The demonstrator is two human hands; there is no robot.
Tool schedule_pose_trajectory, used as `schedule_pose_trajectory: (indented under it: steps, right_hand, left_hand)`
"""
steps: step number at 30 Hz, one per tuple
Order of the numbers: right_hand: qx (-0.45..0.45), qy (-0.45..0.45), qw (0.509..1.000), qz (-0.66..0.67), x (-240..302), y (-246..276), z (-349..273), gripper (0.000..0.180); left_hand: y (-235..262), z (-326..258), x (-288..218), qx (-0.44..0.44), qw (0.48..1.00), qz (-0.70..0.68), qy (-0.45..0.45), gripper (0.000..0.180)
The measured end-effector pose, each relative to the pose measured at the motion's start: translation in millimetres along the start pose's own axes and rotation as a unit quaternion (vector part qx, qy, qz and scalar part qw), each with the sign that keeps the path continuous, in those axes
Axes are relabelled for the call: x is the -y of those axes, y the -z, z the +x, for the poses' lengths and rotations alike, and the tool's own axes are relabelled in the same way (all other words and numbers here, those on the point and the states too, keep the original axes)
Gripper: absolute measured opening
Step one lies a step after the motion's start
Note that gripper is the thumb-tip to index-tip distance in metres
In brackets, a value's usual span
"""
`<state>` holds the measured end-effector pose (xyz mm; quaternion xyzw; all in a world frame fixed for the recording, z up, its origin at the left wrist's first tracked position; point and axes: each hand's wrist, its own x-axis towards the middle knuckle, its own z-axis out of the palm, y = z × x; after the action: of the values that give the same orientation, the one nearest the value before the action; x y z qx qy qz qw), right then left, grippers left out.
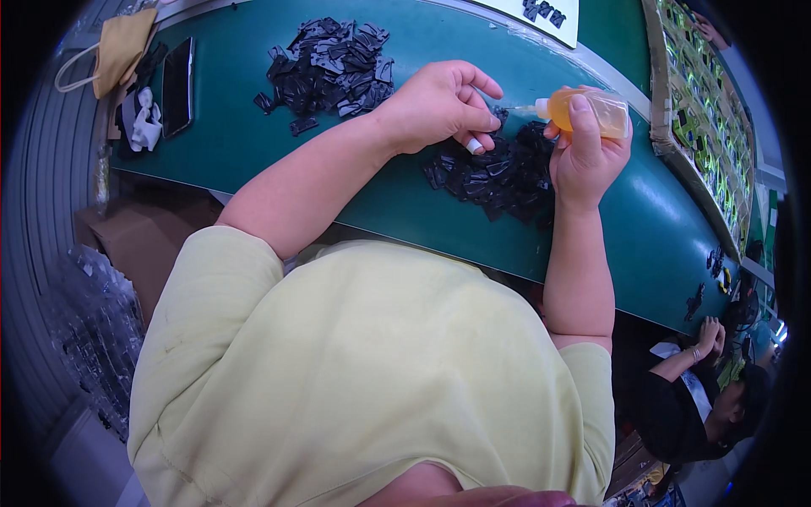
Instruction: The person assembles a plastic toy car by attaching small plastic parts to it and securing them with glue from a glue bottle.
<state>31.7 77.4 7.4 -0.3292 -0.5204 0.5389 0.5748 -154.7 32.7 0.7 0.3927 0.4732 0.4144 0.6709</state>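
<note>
My right hand (583, 156) grips a small squeeze bottle of orange liquid (591, 111), its nozzle pointing left. My left hand (439, 106) pinches a small black plastic part (500, 112) right at the nozzle tip. Below both hands lies a pile of black plastic parts (498, 173) on the green table (253, 152). A second, larger pile of black parts (329, 63) sits farther back on the left, away from both hands.
A black phone (177, 84), white cloth (142, 118) and tan bag (118, 51) lie at the table's left end. Cardboard trays of small green and black items (705, 110) line the right. A brown box (135, 245) stands below left. Another person (701, 397) sits lower right.
</note>
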Motion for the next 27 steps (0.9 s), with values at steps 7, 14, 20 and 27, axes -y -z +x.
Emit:
schedule_pose_trajectory:
  steps: [7, 14, 20, 27]
  right_hand:
    - [-0.014, -0.002, 1.000, 0.009, 1.2, 0.0, 0.0, 0.018]
    - [-0.011, 0.001, 1.000, 0.000, -0.9, -0.5, 0.7, 0.018]
    - [-0.006, -0.005, 1.000, -0.006, -1.3, 0.1, 0.6, 0.017]
    - [-0.020, 0.027, 0.999, -0.033, 0.7, -3.5, -0.6, 0.016]
  left_hand:
    - [0.7, -1.2, -2.3, -0.003, 1.000, 0.006, 0.010, 0.027]
    - [0.8, -0.8, -3.3, -0.007, 1.000, 0.005, 0.010, 0.027]
    - [1.5, -1.2, -3.3, -0.004, 1.000, -0.001, 0.011, 0.027]
    - [0.7, -1.1, -3.5, -0.005, 1.000, 0.011, 0.011, 0.026]
